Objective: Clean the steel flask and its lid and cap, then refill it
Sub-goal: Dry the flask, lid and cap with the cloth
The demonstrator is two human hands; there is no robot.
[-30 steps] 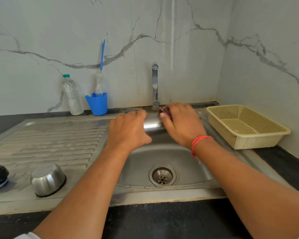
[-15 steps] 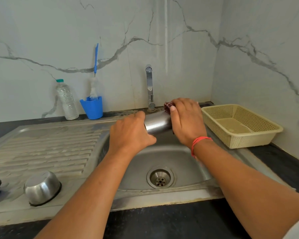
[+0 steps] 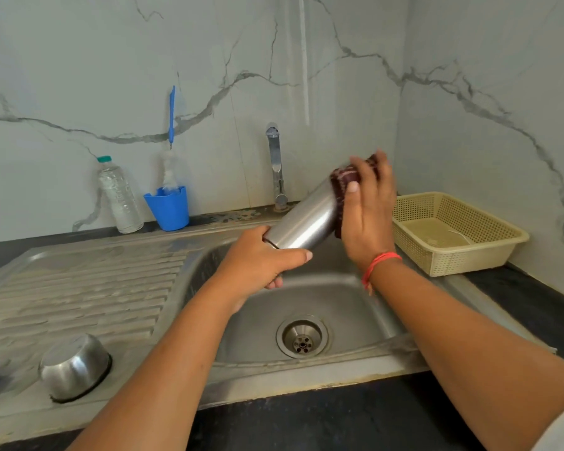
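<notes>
Steel flask (image 3: 302,222) tilts over the sink (image 3: 339,304) as your left hand (image 3: 258,265) grips its lower end and your right hand (image 3: 367,216) clamps a maroon scrubber (image 3: 345,177) against its raised end.

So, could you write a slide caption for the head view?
Left hand holds the flask tilted over the sink; right hand presses a scrubber on its upper end.

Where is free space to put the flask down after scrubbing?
Free: the ribbed drainboard between the steel cap and the blue cup; the basin floor around the drain; inside the basket. Crowded: the back ledge with bottle and tap.
</notes>
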